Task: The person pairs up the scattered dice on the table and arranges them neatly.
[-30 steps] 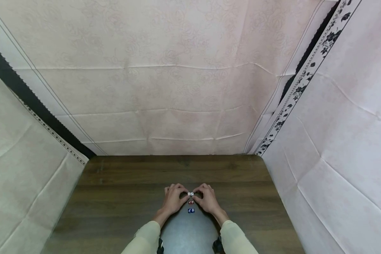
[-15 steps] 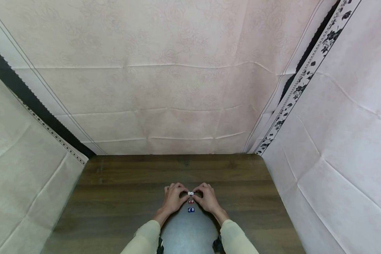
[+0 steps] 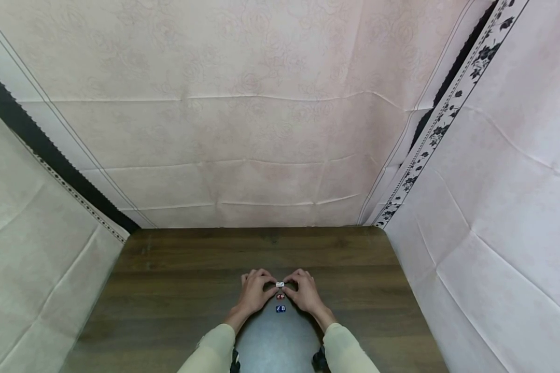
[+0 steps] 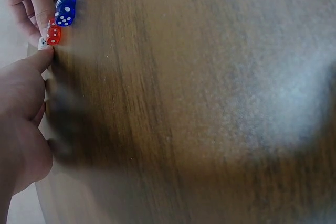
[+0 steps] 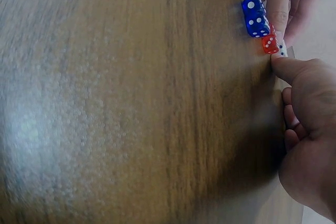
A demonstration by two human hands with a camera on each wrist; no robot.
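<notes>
A pair of white dice [image 3: 280,284] sits side by side between my two hands. My left hand [image 3: 253,291] pinches the left one with thumb and forefinger. My right hand [image 3: 306,292] does the same with the right one. Just nearer to me lie red see-through dice [image 3: 280,297], then a pair of blue see-through dice [image 3: 280,309], in short rows. In the left wrist view the fingers mostly cover the white die [image 4: 42,42]; the red dice [image 4: 53,33] and blue dice [image 4: 65,10] show beside it. The right wrist view shows blue dice [image 5: 255,17] with white pips.
The dice are on a brown wood-grain table [image 3: 182,290] with rounded far corners. Pale cloth [image 3: 261,129] hangs behind it, and more cloth [image 3: 504,207] stands on the right and left sides. Light-coloured sleeves [image 3: 212,349] cover both forearms.
The right-hand white die seems to shift very slightly against the left one, so the pair looks closer together. Hands, red dice and blue dice stay in place.
</notes>
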